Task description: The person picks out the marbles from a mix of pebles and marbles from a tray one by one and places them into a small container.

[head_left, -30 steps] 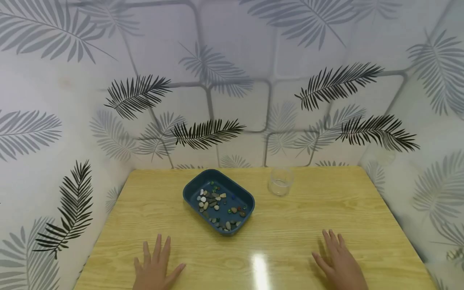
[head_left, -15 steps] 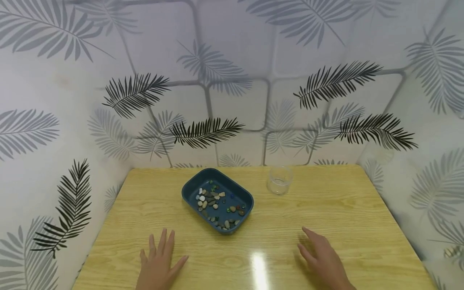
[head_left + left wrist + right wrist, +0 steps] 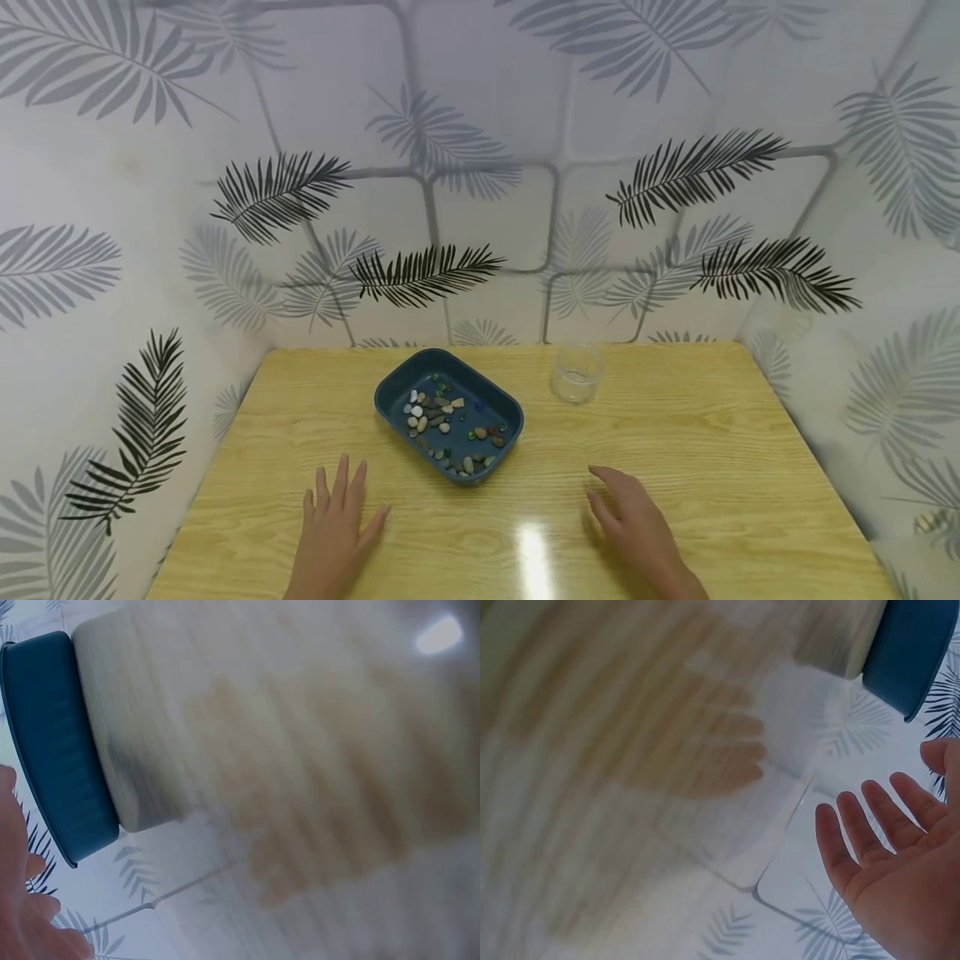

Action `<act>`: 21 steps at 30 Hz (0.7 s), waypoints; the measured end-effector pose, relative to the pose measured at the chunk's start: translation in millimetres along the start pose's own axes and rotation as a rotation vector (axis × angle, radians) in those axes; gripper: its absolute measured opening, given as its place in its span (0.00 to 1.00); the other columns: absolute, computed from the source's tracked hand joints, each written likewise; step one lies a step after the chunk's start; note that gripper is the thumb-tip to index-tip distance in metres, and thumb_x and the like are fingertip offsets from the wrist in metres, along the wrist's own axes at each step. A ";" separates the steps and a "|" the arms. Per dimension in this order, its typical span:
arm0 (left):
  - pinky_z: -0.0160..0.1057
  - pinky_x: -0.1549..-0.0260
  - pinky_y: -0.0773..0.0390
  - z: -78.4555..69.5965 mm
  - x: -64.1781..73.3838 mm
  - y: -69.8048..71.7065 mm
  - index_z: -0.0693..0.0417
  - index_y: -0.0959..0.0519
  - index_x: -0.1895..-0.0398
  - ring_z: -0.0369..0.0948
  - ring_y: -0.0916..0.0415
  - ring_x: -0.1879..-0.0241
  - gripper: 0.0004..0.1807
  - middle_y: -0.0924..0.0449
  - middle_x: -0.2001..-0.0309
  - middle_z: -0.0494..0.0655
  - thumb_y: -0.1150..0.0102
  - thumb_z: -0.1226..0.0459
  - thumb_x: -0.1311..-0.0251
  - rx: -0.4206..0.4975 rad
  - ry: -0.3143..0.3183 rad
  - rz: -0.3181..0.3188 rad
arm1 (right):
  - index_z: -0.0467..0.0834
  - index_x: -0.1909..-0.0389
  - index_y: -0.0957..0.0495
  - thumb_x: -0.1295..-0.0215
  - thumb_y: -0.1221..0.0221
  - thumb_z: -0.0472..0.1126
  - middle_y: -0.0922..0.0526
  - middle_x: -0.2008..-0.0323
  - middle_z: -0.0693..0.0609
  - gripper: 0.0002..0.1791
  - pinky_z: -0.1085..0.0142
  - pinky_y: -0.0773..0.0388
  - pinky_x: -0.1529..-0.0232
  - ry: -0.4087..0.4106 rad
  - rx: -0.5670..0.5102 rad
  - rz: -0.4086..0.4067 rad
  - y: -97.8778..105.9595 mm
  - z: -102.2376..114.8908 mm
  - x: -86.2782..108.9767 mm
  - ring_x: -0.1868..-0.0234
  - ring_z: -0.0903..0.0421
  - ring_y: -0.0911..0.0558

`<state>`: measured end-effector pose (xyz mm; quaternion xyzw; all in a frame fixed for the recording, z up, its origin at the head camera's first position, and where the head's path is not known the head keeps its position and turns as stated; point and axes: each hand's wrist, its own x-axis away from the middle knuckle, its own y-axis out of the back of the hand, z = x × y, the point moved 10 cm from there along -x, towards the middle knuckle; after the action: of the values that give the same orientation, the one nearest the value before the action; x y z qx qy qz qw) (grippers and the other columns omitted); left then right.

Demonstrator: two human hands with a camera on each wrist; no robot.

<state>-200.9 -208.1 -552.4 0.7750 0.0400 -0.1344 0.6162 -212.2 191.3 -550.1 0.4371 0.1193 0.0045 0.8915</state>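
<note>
A dark blue tray [image 3: 491, 387] lies at an angle on the wooden table, with several pebbles [image 3: 431, 412] and a few small coloured glass pieces scattered in it. Toward the front left, my left hand [image 3: 332, 529] hovers over the wood, fingers spread, below the tray's near side. My right hand [image 3: 633, 521] is at the front right, turned on its side, its thumb apart from the fingers and nothing in it. Both wrist views catch the outer wall of the tray [image 3: 64, 750] beyond the hand. The right palm [image 3: 907, 892] shows bare, with relaxed fingers.
Behind and right of the tray stands a clear round cup [image 3: 577, 375]. The yellow wooden table [image 3: 712, 417] ends at a wall [image 3: 495, 217] papered with leaf patterns, which also rises on both sides. A bright light reflection lies on the front of the table.
My right hand has moved left and slightly forward, turning from palm down onto its side. My left hand has slid forward toward the tray. The tray and cup stay in place.
</note>
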 end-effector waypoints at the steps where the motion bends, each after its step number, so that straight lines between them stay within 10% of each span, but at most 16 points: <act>1: 0.64 0.47 0.52 0.1 -1.6 0.9 0.49 0.45 0.34 0.62 0.61 0.37 0.39 0.57 0.32 0.54 0.59 0.38 0.44 -0.002 -0.004 -0.014 | 0.49 0.47 0.29 0.40 0.46 0.49 0.28 0.49 0.55 0.20 0.54 0.32 0.50 0.008 0.004 -0.004 -1.0 3.1 -0.6 0.46 0.55 0.31; 15: 0.63 0.47 0.50 6.9 -32.5 8.7 0.55 0.43 0.36 0.57 0.54 0.37 0.36 0.49 0.35 0.57 0.56 0.44 0.42 -0.024 -0.031 -0.138 | 0.45 0.54 0.25 0.44 0.42 0.39 0.23 0.56 0.53 0.15 0.60 0.29 0.56 0.266 0.097 -0.180 -5.4 48.9 -5.9 0.54 0.56 0.27; 21: 0.61 0.47 0.46 15.4 -47.0 7.0 0.57 0.42 0.36 0.56 0.53 0.37 0.35 0.48 0.35 0.59 0.58 0.44 0.40 -0.005 -0.022 -0.168 | 0.47 0.54 0.24 0.43 0.44 0.41 0.23 0.56 0.56 0.15 0.61 0.29 0.55 0.185 0.070 -0.135 -14.7 50.9 -14.6 0.54 0.59 0.28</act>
<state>-246.9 -219.8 -536.9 0.7660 0.0984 -0.1937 0.6051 -216.8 141.0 -528.5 0.4565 0.2304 -0.0191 0.8592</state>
